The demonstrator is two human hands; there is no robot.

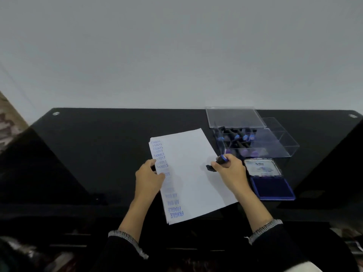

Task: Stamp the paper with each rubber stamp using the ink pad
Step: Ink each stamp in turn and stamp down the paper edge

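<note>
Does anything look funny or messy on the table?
A little. The paper lies crooked on the black table, and its near corner hangs over the table's front edge. Nothing looks spilled or broken. The ink pad sits open beside the paper, which fits the stamping.

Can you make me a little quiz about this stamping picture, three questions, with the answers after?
1. True or false: the ink pad is closed.
2. Which hand holds the rubber stamp: A left, B right?
3. Fill in: the stamped words run down the paper's ____ edge.

Key
1. False; its lid is up, showing the blue pad.
2. B; the right hand grips it over the paper, while the left hand rests on the paper.
3. Left.
</note>
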